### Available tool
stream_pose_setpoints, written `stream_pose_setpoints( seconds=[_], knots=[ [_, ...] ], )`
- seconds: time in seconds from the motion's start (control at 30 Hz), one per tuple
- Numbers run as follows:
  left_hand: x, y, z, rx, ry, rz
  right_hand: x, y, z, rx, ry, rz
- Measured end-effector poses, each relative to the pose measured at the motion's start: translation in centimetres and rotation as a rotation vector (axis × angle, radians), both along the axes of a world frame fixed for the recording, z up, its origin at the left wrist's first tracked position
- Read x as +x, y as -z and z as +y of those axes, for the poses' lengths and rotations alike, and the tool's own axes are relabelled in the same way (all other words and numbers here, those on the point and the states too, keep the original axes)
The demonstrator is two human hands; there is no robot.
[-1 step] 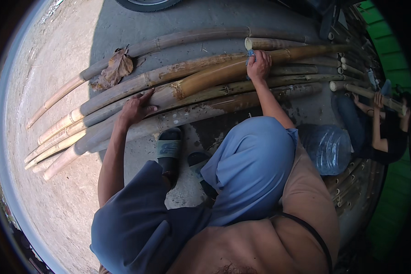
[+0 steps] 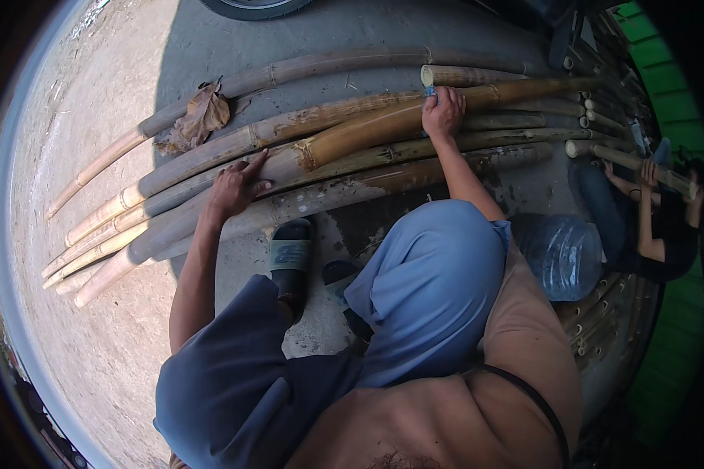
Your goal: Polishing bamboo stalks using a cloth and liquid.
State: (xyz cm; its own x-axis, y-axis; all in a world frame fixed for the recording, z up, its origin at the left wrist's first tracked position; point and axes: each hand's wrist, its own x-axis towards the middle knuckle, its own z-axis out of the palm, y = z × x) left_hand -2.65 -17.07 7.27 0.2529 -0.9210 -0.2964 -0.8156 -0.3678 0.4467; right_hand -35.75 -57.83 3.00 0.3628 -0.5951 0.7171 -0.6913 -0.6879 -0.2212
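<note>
A thick bamboo pole (image 2: 368,131) lies slantwise before me, its middle stretch wet and golden brown, its left end dull grey. My left hand (image 2: 238,189) rests on the grey stretch with thumb and fingers apart. Farther right, my right hand (image 2: 443,113) presses a blue cloth or scrubbing pad (image 2: 430,91) onto the wet stretch. Its fingers curl around the pad, so only a bit of blue shows. Other bamboo poles (image 2: 313,117) lie alongside, and a nearer one (image 2: 321,198) has wet, patchy skin.
A dry brown leaf (image 2: 201,117) lies near the far pole (image 2: 328,64). At right are a clear plastic water jug (image 2: 565,258) and another person (image 2: 641,211) holding a bamboo pole (image 2: 641,160). Part of a wheel (image 2: 258,8) shows at the top. My sandals (image 2: 291,254) stand on concrete.
</note>
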Motion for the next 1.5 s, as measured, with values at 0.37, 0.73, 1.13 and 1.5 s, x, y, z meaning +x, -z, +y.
stream_pose_setpoints(
  seconds=[0.37, 0.73, 1.13, 1.5],
  knots=[
    [-1.9, 0.2, -0.4, -0.036, -0.006, -0.371, 12.0, 0.6, 21.6, 0.230, -0.648, 0.074],
    [2.0, -0.8, -2.0, 0.147, 0.053, -0.077, 0.4, -1.0, 2.8, -0.040, -0.147, -0.001],
    [3.5, -1.2, -3.0, 0.233, 0.104, 0.114, 13.1, -1.2, 22.9, 0.236, -0.659, 0.047],
    [4.7, -1.3, -3.3, 0.333, 0.095, 0.357, -0.8, -0.4, 1.6, 0.022, -0.086, 0.008]
  ],
)
